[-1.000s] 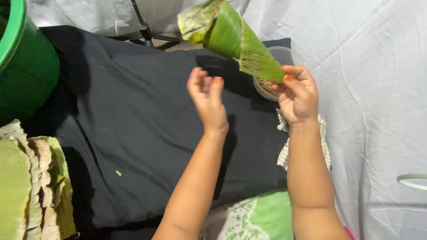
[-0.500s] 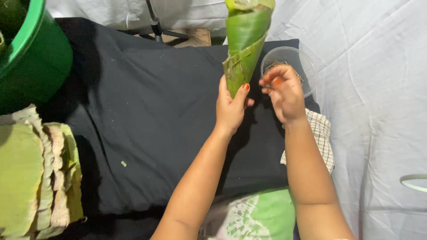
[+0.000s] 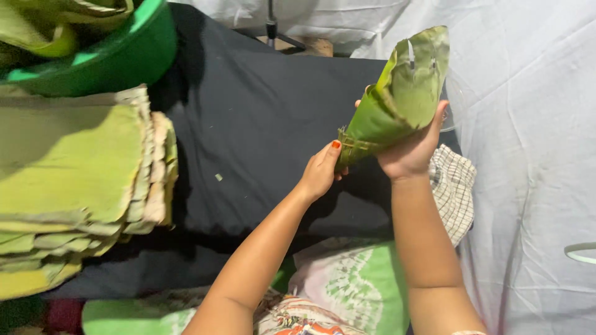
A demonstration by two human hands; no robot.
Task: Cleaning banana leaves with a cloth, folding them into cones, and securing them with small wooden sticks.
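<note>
Holding a leaf cone (image 3: 397, 99) in the upper centre-right of the frame, both hands are closed on it. The right hand (image 3: 413, 149) cups the cone from below and behind, fingers wrapped round its middle, so that the wide mouth tilts up and to the right. The left hand (image 3: 321, 170) pinches the narrow tip at the lower left end, thumb and fingers pressed together on it.

The cone is a rolled green leaf, bright and smooth on the outer wrap, paler and duller inside the mouth. Its top edge is ragged, with a short slit torn into the rim. Near the tip the layers bunch tightly and turn yellowish-brown, with frayed fibres showing. It is held in the air, touching nothing but the hands.

Below it lies a black cloth (image 3: 261, 130) spread across the middle of the frame, with a small leaf scrap (image 3: 218, 177) on it. At the left edge sits a stack of flat leaves (image 3: 74, 186), pale green and yellowed at the edges, piled many layers deep. In the upper left corner a green tub (image 3: 118, 56) holds more leaves. A white sheet (image 3: 528, 124) covers the right side, and a checked cloth (image 3: 453, 186) lies just beside the right forearm. Patterned green fabric (image 3: 354, 291) fills the bottom centre between the arms.
</note>
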